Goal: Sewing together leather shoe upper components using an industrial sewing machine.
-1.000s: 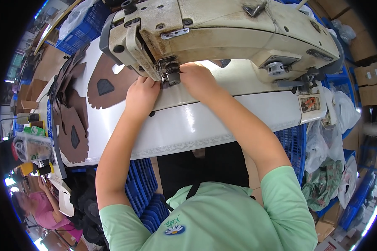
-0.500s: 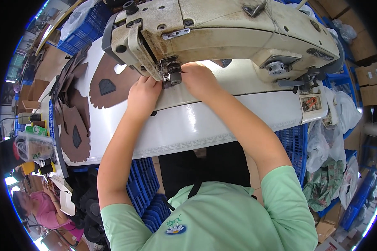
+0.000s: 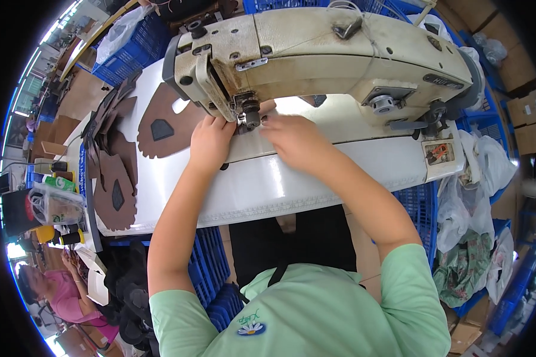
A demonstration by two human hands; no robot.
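Note:
Both of my hands are at the needle end of a cream sewing machine [image 3: 315, 74]. My left hand [image 3: 211, 143] is just left of the presser foot [image 3: 242, 123], fingers bent and closed on the edge of a brown cut piece [image 3: 178, 134]. That piece has a scalloped edge and a dark five-sided patch [image 3: 161, 129]. Right of the foot, my right hand [image 3: 295, 140] has its fingers curled down at the brown material. Its fingertips are partly hidden. Under the machine arm, another dark patch [image 3: 319, 100] shows on brown material.
Brown cut pieces [image 3: 110, 172] are heaped at the table's left end. A ruler strip [image 3: 262, 209] runs along the near edge of the white table [image 3: 339, 178]. Blue crates [image 3: 205, 262] stand below it. Plastic bags [image 3: 458, 208] hang at the right. A person in pink sits at the far left.
My right hand has come nearer to me, from behind the presser foot to its right side. The left hand stays beside the foot. The whole view has shifted slightly.

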